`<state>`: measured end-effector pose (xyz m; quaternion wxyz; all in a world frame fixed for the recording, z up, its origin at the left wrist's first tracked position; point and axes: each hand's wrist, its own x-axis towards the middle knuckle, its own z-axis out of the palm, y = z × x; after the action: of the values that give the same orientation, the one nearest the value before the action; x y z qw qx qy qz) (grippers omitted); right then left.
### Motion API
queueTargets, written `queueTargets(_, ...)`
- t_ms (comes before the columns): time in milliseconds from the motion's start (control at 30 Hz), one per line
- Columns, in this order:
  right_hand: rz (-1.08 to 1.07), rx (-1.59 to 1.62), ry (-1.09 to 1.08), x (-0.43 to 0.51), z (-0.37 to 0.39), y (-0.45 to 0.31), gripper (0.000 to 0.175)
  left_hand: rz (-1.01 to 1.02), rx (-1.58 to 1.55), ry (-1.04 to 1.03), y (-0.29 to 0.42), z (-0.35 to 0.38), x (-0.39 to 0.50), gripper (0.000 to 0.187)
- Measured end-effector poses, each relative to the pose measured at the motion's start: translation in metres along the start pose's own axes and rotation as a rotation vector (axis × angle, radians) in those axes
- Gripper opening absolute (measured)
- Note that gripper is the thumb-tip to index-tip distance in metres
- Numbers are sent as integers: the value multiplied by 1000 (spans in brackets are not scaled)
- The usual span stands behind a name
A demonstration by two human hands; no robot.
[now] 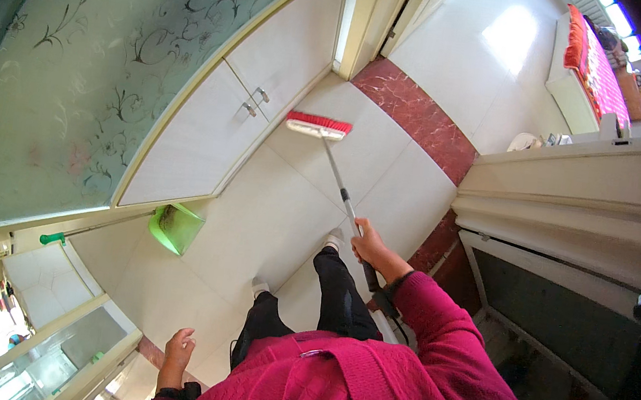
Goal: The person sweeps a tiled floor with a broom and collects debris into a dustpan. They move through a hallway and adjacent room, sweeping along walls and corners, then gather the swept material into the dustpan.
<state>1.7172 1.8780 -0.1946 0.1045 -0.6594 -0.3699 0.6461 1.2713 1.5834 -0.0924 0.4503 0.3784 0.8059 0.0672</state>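
My right hand [370, 242] is closed around the grey and black handle of a broom [334, 169]. The broom's head, white with red bristles [319, 121], rests on the pale tiled floor near the base of a white cabinet. My left hand [179, 347] hangs at my side with its fingers curled and loosely apart, holding nothing. Ahead of it on the floor lies a green dustpan [176, 227] with dark debris inside, beside the cabinet corner. A thin rod with a green grip [52, 238] leads from the dustpan to the left.
The white cabinet [204, 127] with two metal handles stands at left under a patterned glass panel [105, 57]. A red marble threshold strip [415, 119] crosses the doorway. A bed [597, 83] stands in the room beyond. At right is a dark-panelled door [551, 309].
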Motion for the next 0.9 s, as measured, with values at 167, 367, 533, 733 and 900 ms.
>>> queueTargets(167, 146, 264, -12, -67, -21, -1, 53, 9, 22, 14, 11, -16, 13, 30)
queueTargets(367, 5, 311, 146, -53, -42, -5, 56, 62, 41, 14, 21, -26, 23, 30)
queueTargets(533, -40, 372, 255, 21, -55, -33, 53, 63, 0, 10, 17, -17, 21, 31)
queueTargets(733, -10, 186, 322, 50, -9, -8, 43, 50, 37, -20, 11, -18, 8, 30)
queueTargets(900, 11, 23, 214, -14, 35, 73, 45, 41, 63, -24, -16, -27, 3, 30)
